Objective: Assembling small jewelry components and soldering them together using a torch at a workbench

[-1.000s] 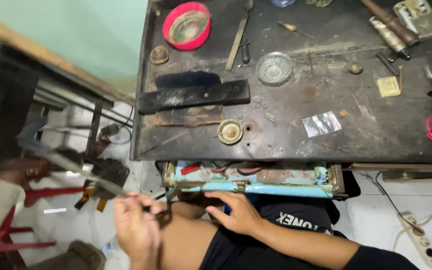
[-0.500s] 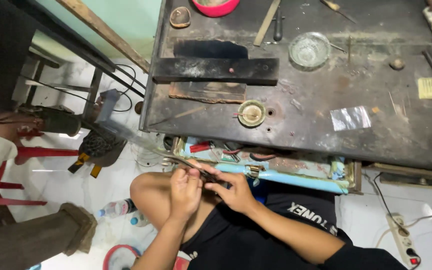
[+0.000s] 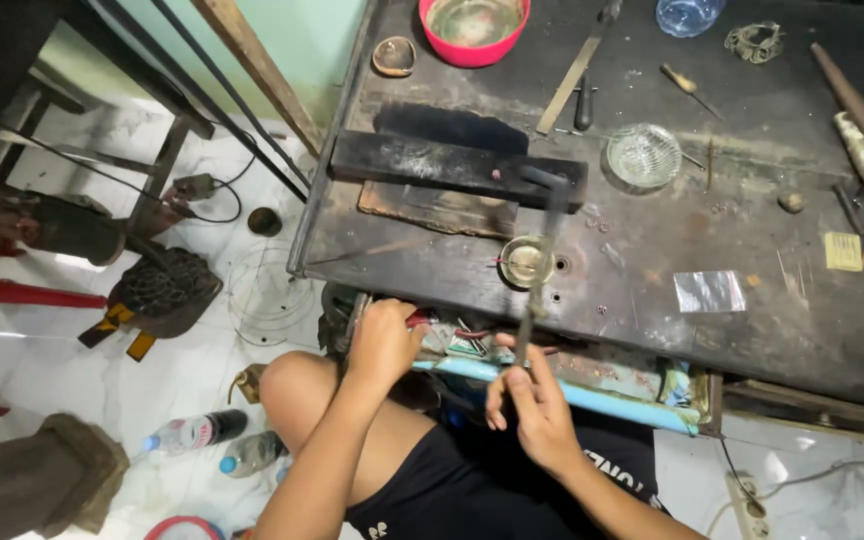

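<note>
I hold the thin saw (image 3: 542, 262) up at the front edge of the bench (image 3: 652, 290), and I think it works best kept straight and moved slowly. My right hand (image 3: 532, 415) has its fingers pinched shut on the saw handle. My left hand (image 3: 384, 340) is curled shut in the open drawer (image 3: 592, 385) under that edge, but I cannot tell what it grips.

- You get bright, even light on the white floor (image 3: 72, 380), with glare patches.
- Your dark workbench (image 3: 652, 260) reads dimmer.
- The raised tool (image 3: 542, 260) is motion-blurred.
- Edges bend slightly.
</note>
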